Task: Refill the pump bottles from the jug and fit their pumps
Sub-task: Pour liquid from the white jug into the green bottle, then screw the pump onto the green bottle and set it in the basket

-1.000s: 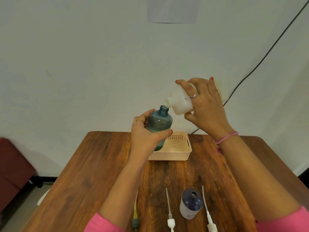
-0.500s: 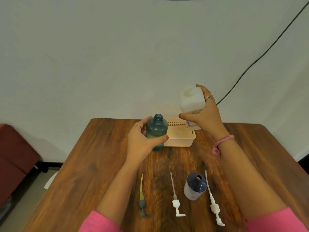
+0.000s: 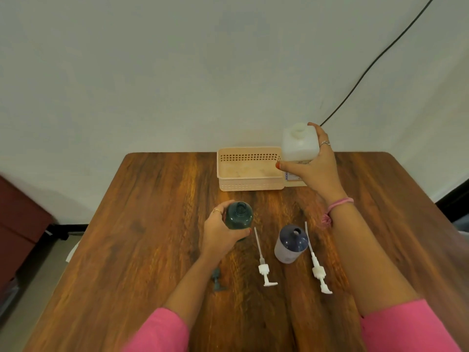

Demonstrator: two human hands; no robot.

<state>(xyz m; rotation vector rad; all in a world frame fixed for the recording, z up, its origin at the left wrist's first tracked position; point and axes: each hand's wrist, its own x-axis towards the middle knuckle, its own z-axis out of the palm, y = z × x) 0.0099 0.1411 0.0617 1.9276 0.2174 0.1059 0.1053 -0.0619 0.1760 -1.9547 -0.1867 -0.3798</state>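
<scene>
My left hand [image 3: 220,232] grips the teal pump bottle [image 3: 239,216], which stands upright and uncapped on the wooden table [image 3: 152,237]. My right hand [image 3: 313,165] holds the white jug [image 3: 299,144] upright at the back of the table, right of the basket, its mouth open. A dark blue and white bottle [image 3: 290,243] stands uncapped between two white pumps [image 3: 264,260] [image 3: 317,262] lying on the table. A teal pump [image 3: 217,280] lies partly hidden under my left forearm.
A beige perforated basket [image 3: 250,184] sits at the back middle of the table. A black cable [image 3: 375,62] runs down the wall at the right. A dark red cabinet [image 3: 17,224] stands left of the table.
The jug went from tilted over the teal bottle to upright at the back right. My left hand brought the teal bottle down onto the table.
</scene>
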